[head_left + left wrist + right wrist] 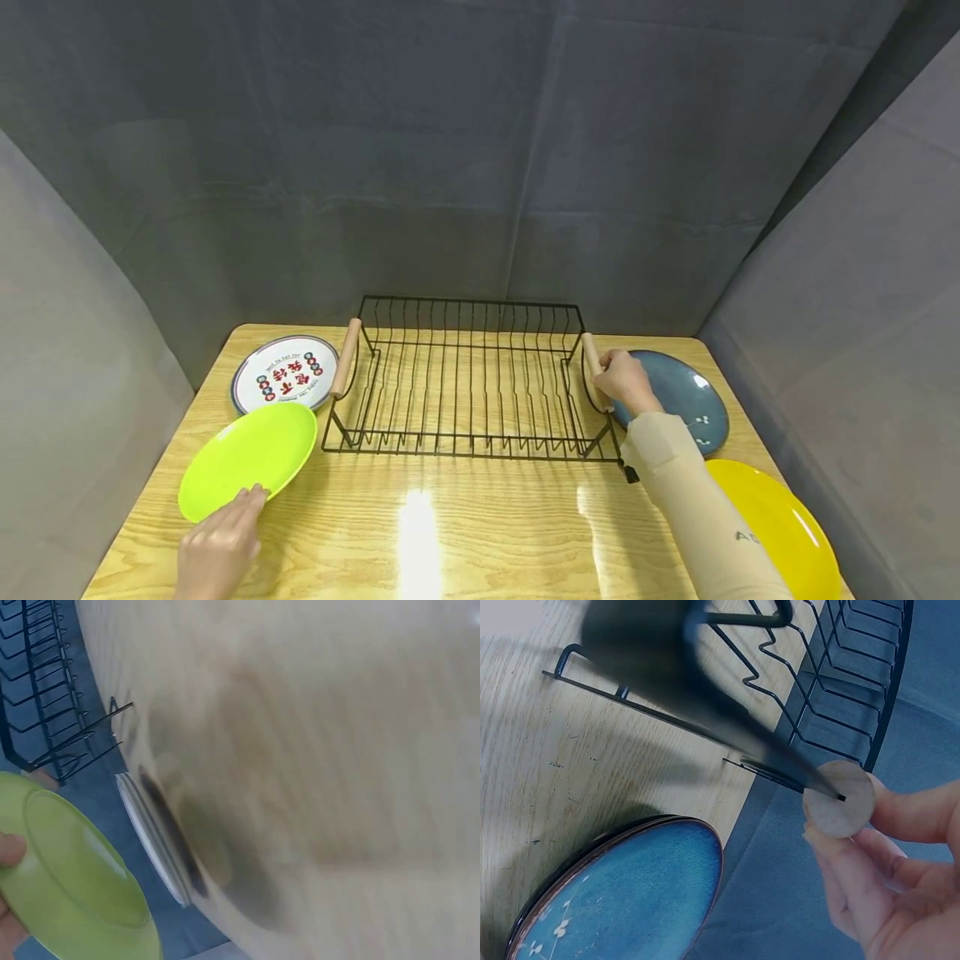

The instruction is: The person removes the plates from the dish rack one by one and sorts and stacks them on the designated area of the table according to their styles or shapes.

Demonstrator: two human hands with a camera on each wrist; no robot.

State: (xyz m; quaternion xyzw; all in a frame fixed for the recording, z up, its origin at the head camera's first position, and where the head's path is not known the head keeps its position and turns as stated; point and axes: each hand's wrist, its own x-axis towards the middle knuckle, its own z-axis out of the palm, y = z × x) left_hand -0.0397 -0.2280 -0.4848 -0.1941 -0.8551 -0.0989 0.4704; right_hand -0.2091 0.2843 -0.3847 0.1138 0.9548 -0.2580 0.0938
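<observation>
A black wire dish rack (471, 435) with two wooden handles stands at the back middle of the table. My right hand (626, 382) grips its right wooden handle (840, 799); thumb and fingers curl round the handle's end in the right wrist view. At the front left, my left hand (222, 542) pinches the near rim of a lime-green plate (251, 458). That plate is raised and tilted above the table, as the left wrist view shows. Behind it lies a white plate (258, 367) with red characters. Beside my right hand is a dark blue plate (678, 396) with small white flowers.
A yellow plate (780, 525) lies at the front right, partly behind my right sleeve (697, 500). The wooden table (480, 517) has grey cloth (450, 167) standing behind it and at both sides. The white plate sits close to the rack's left handle (347, 358).
</observation>
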